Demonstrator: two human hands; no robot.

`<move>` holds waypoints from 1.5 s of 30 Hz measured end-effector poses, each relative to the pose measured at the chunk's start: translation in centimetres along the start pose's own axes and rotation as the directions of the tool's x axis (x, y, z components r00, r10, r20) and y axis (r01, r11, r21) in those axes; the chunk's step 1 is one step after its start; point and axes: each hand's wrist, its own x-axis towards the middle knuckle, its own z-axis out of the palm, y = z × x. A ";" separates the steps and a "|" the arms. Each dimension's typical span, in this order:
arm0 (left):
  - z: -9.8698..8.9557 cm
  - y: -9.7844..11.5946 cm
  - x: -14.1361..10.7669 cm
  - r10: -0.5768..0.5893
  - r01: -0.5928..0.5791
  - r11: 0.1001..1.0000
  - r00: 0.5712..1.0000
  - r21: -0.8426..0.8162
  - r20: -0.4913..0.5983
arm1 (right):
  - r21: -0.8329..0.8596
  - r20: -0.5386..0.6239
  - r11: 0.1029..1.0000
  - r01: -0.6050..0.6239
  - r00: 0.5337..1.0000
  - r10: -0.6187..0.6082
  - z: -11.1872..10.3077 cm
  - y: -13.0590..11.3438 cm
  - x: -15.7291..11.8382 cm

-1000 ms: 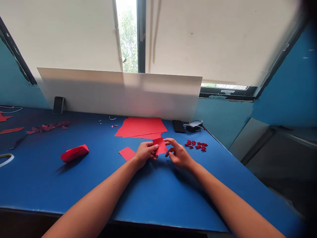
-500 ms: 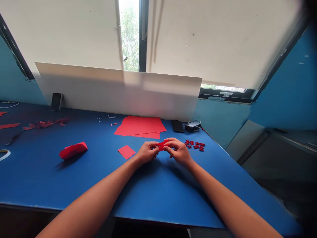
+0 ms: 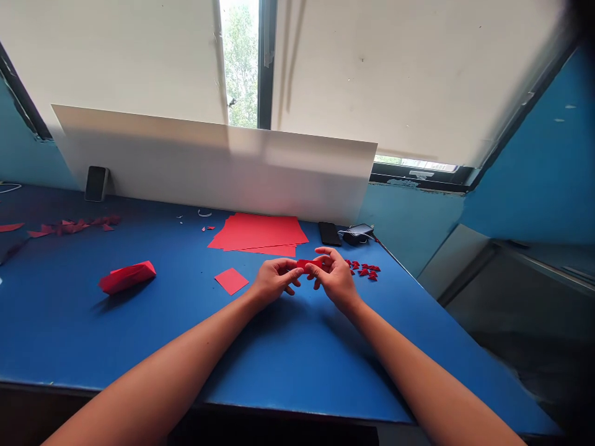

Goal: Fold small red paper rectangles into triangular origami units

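Between my left hand (image 3: 275, 280) and my right hand (image 3: 333, 277), a narrow folded strip of red paper (image 3: 309, 264) is pinched at both ends by my fingertips. Much of it is hidden by my fingers. A loose square of red paper (image 3: 231, 281) lies just left of my left hand, not touching it. Beyond my hands is a stack of red paper sheets (image 3: 255, 234). Small folded red paper pieces (image 3: 362, 270) lie in a cluster just right of my right hand.
The blue table (image 3: 139, 334) holds a larger folded red paper form (image 3: 126, 277), red scraps (image 3: 69, 227) at the left and a black phone (image 3: 330, 233). A white board (image 3: 209, 167) stands along the back. The table's right edge drops away.
The red paper between my hands is now a narrower folded strip, held higher. My hands have opened slightly, and the whole view has shifted slightly as my head moved.
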 end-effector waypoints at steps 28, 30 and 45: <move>-0.2 -0.1 0.1 0.003 -0.005 0.999 0.999 -0.054 -0.035 | 0.046 0.037 0.996 -0.076 0.997 0.074 0.1 0.2 -0.1; -0.1 0.1 0.0 -0.001 -0.001 0.998 0.999 -0.055 -0.042 | 0.054 0.043 0.996 -0.074 0.997 0.071 0.1 0.4 -0.1; 0.0 0.4 0.2 0.006 -0.014 0.999 0.990 -0.052 -0.143 | 0.009 -0.032 0.998 -0.068 0.997 0.068 -0.4 -0.4 0.1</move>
